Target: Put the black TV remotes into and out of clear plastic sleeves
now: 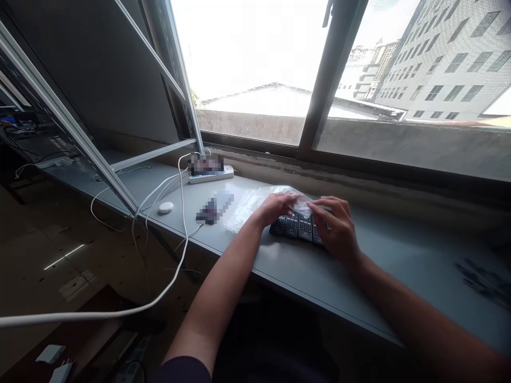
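A thin clear plastic bag (pixel 249 210) lies crumpled on the grey bench, and one end of it is raised between my hands. My left hand (pixel 276 207) is closed on the bag from the left, its fingers partly hidden by the film. On the right, my right hand (pixel 338 226) pinches the bag's edge between thumb and fingertips. Under both hands is a row of several black remote controls (pixel 293 225) with small light-marked buttons, lying side by side. My right hand covers the right end of that row.
A white power strip (pixel 211 174) and a blurred-out phone-like item (pixel 214 207) sit left of the bag. White cables (pixel 182 213) hang across the bench edge near a round white disc (pixel 166 207). Metal frame bars (pixel 75 127) rise at left. Blurry dark items (pixel 481 279) lie far right.
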Action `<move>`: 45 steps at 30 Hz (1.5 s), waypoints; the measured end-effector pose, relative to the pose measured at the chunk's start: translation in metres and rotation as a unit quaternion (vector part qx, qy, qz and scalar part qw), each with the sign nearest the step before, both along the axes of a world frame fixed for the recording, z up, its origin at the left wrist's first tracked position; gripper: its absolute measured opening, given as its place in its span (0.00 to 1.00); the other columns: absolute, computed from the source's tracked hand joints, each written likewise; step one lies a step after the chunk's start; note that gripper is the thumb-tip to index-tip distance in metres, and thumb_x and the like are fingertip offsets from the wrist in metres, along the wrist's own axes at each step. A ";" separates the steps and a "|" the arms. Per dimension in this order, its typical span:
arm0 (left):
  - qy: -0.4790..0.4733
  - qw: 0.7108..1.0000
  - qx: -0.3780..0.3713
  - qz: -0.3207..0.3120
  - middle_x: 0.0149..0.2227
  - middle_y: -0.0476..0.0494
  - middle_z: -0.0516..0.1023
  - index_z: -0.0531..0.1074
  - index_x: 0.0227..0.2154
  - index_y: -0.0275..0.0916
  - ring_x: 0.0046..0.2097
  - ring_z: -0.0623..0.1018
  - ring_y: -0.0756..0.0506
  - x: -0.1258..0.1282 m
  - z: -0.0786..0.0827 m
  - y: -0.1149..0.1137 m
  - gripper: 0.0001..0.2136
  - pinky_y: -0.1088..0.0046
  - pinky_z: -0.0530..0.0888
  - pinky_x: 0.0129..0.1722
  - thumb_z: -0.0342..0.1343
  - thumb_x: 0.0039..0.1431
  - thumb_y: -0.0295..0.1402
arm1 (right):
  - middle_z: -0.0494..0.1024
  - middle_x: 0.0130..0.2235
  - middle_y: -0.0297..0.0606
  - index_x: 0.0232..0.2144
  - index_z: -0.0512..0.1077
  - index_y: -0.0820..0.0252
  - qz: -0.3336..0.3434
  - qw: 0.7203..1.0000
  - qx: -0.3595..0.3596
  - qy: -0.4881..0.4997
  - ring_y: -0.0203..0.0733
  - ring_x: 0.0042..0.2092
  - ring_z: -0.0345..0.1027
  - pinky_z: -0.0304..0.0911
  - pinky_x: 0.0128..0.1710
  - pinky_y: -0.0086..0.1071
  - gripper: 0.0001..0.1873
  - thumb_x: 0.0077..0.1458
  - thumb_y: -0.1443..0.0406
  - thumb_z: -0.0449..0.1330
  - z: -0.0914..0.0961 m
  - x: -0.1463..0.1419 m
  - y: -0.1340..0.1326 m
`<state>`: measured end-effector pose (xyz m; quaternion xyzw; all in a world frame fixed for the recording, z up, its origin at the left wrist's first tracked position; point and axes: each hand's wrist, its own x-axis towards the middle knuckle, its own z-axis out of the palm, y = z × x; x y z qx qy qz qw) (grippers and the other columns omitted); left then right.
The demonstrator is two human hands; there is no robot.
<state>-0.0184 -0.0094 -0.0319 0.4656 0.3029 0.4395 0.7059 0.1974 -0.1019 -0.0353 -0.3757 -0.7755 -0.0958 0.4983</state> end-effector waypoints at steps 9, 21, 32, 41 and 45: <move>-0.019 0.993 -0.028 0.115 0.46 0.36 0.89 0.86 0.41 0.37 0.39 0.85 0.47 0.000 0.003 0.005 0.08 0.79 0.76 0.29 0.70 0.68 0.36 | 0.86 0.57 0.45 0.62 0.84 0.43 0.008 1.000 -0.029 0.001 0.66 0.65 0.74 0.72 0.67 0.69 0.21 0.72 0.65 0.63 0.005 -0.005 -0.003; -0.024 0.996 -0.007 0.090 0.42 0.37 0.88 0.85 0.41 0.36 0.38 0.84 0.48 0.001 0.001 0.008 0.14 0.82 0.68 0.25 0.75 0.63 0.43 | 0.86 0.62 0.43 0.61 0.85 0.47 0.027 0.998 -0.062 -0.003 0.64 0.70 0.73 0.70 0.70 0.69 0.18 0.75 0.63 0.62 0.007 -0.003 -0.002; -0.028 0.997 0.016 0.074 0.29 0.47 0.78 0.84 0.35 0.35 0.28 0.69 0.53 0.003 -0.001 0.009 0.17 0.76 0.60 0.23 0.79 0.57 0.44 | 0.82 0.65 0.49 0.68 0.79 0.50 0.023 0.999 -0.009 -0.031 0.64 0.69 0.74 0.72 0.69 0.65 0.22 0.75 0.65 0.63 0.004 -0.004 0.000; -0.002 0.999 0.043 0.022 0.33 0.45 0.82 0.84 0.37 0.36 0.32 0.74 0.52 0.001 -0.003 0.007 0.24 0.76 0.65 0.27 0.82 0.50 0.49 | 0.84 0.59 0.51 0.64 0.81 0.54 0.038 0.998 0.004 -0.048 0.66 0.67 0.75 0.74 0.67 0.65 0.20 0.74 0.67 0.64 -0.002 -0.001 0.005; -0.011 0.999 0.052 -0.004 0.39 0.41 0.85 0.86 0.41 0.34 0.36 0.79 0.50 -0.001 -0.003 0.007 0.25 0.77 0.69 0.31 0.83 0.50 0.48 | 0.85 0.58 0.50 0.63 0.81 0.53 0.040 0.998 0.003 -0.047 0.66 0.66 0.75 0.74 0.66 0.64 0.19 0.74 0.67 0.64 -0.001 -0.002 0.004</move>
